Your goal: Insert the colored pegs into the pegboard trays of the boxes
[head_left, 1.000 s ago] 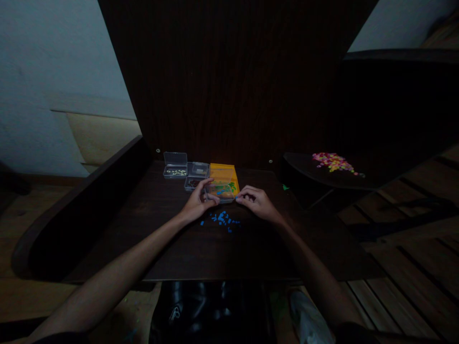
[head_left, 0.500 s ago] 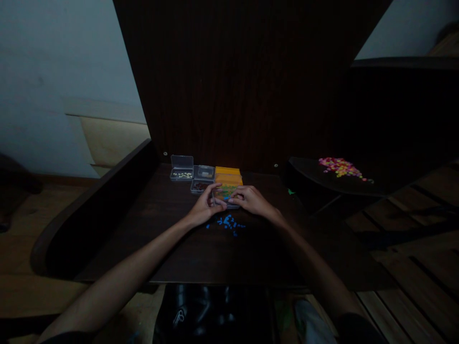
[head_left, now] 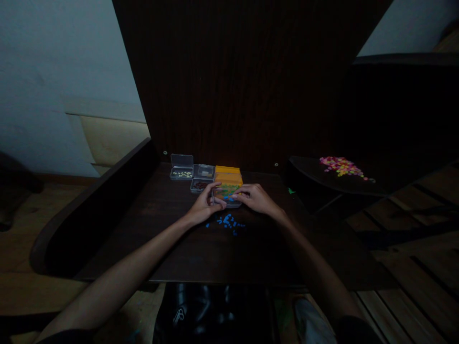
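A small clear plastic box [head_left: 234,206] with blue bits inside sits on the dark wooden surface. My left hand [head_left: 207,205] curls around its left side, thumb at the front and fingers behind. My right hand [head_left: 256,197] is over the box's right side, its thumb and fingers pinched together; whatever is between the fingertips is too small to make out. Small blue pieces [head_left: 228,220] lie scattered on the wood just in front of the box. Right behind it stands an orange container [head_left: 228,175], with green and yellow bits showing between my hands.
To the left are an open clear case [head_left: 181,174] of pale pieces, another clear case [head_left: 206,172] and a box of dark brown pieces [head_left: 201,186]. Pink and yellow pieces [head_left: 342,166] lie heaped on a dark ledge at right. A raised wooden side [head_left: 96,205] borders the left.
My right hand has shifted slightly right, uncovering more of the box and the blue bits in it. My left hand stays at the box's left side.
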